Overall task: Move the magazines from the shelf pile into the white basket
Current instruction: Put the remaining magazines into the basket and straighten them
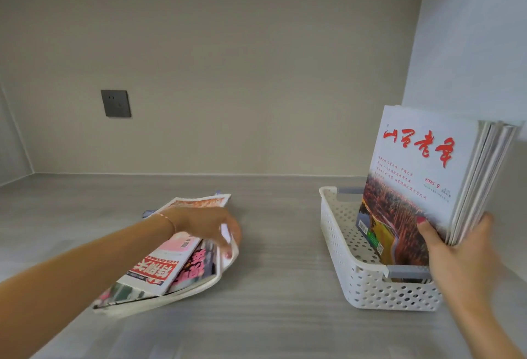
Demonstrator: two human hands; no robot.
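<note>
Right hand [459,247] at near right, clamped around a bundle of upright white-covered magazines [422,176] with red lettering, lower edges standing inside the white perforated plastic basket [370,281]. Left hand [211,224] left of the basket, fingers curled over the edge of the loose pile of glossy magazines [171,261] lying flat on the grey shelf [271,316].

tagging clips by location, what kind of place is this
Probably a built-in shelf or alcove in a home: pale panelled walls closing in around a grey wood-grain shelf, a dark wall socket, and a white basket beside a pile of magazines.
</note>
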